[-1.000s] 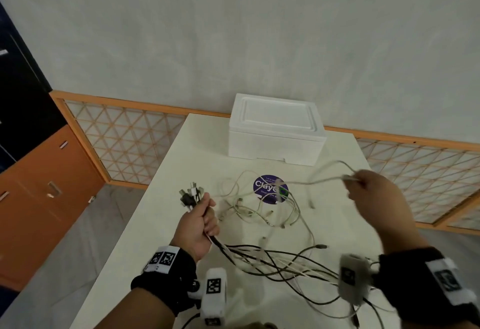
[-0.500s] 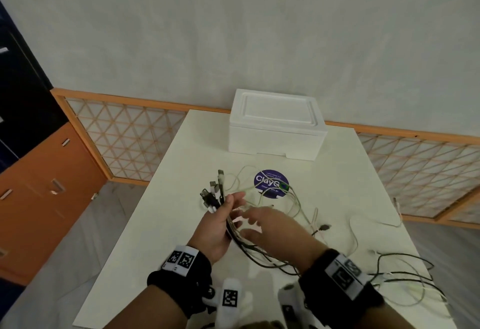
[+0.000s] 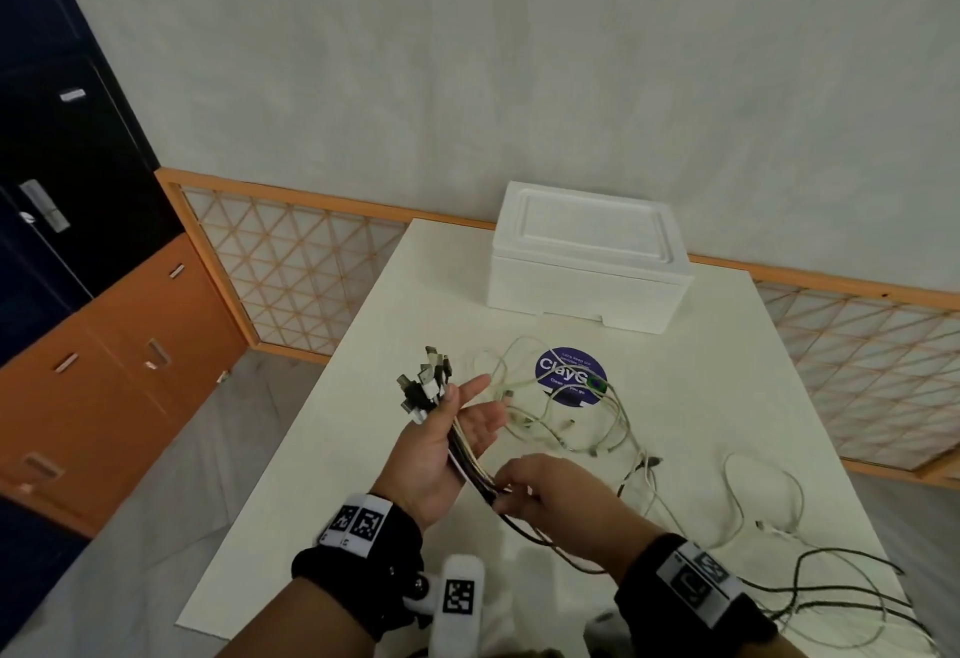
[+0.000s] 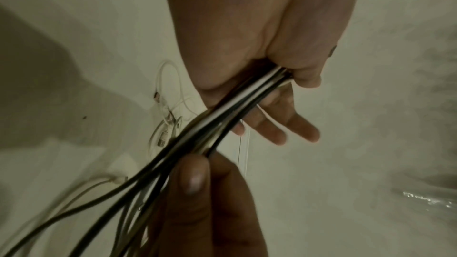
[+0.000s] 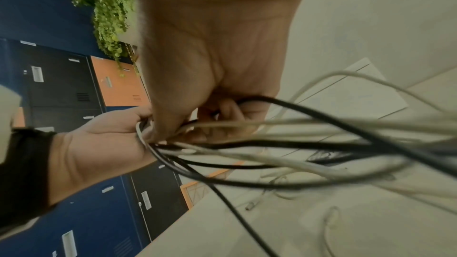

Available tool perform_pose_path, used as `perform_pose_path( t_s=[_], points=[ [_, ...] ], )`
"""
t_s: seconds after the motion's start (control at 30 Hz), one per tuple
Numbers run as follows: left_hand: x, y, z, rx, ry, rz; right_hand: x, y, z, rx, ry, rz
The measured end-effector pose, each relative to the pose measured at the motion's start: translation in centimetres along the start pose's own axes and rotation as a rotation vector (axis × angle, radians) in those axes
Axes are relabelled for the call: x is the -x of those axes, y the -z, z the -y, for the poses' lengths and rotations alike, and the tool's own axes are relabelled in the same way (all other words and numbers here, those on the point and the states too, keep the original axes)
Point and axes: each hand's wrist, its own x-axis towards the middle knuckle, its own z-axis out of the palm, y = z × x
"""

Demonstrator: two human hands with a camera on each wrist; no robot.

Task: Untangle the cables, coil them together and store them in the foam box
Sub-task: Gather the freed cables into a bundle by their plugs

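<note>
My left hand (image 3: 457,428) is raised over the white table (image 3: 363,449), palm up. Its thumb pins a bundle of black and white cables (image 3: 470,460) against the palm, and the fingers are stretched out. The plug ends (image 3: 426,382) fan out above the thumb. Just below the left palm, my right hand (image 3: 524,488) grips the same bundle. In the left wrist view the cables (image 4: 235,116) run from under the left thumb to the right thumb (image 4: 195,175). The white foam box (image 3: 587,262) stands at the far end of the table with its lid on.
Loose white cables (image 3: 571,428) lie tangled around a round purple sticker (image 3: 570,376) in front of the box. More white and black cables (image 3: 810,579) trail over the table's right side. An orange lattice railing (image 3: 291,267) runs behind the table, and orange and dark lockers (image 3: 104,371) stand at the left.
My right hand let go of a white cable it held up at the right, came to the left hand, then slid down the bundle toward me. The left fingers straightened.
</note>
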Motion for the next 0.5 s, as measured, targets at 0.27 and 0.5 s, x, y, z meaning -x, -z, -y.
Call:
perform_pose_path(
  t_s=[0.27, 0.5],
  points=[
    [-0.2, -0.1, 0.9, 0.080, 0.012, -0.031, 1.3, 0.1, -1.7, 0.231, -0.011, 0.062],
    [0.0, -0.4, 0.6, -0.147, 0.044, 0.073, 0.5, 3.8, 0.1, -0.198, -0.016, -0.293]
  ],
)
